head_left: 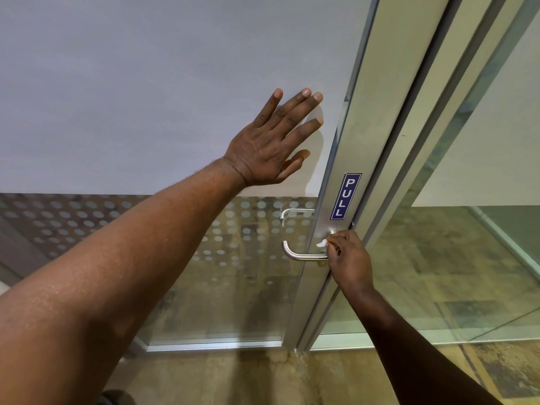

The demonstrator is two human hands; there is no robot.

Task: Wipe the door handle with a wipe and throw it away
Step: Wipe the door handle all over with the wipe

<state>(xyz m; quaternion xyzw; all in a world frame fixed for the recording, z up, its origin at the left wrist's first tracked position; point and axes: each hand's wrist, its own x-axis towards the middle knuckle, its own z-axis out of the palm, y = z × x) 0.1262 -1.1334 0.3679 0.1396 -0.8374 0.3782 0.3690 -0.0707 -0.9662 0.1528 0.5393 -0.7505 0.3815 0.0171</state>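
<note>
A brushed-metal lever door handle point(295, 254) sticks out to the left from the aluminium stile of a glass door. My right hand point(349, 258) is closed around a small white wipe point(321, 244) and presses it against the handle's base, where the lever meets the stile. Only a tuft of the wipe shows past my fingers. My left hand point(274, 141) lies flat with fingers spread on the frosted upper part of the door glass, above and left of the handle.
A blue PULL sticker point(346, 196) sits on the door stile point(377, 118) just above the handle. A second handle point(295, 213) shows through the glass on the far side. Another glass panel point(455, 258) stands to the right. Brown patterned floor lies below.
</note>
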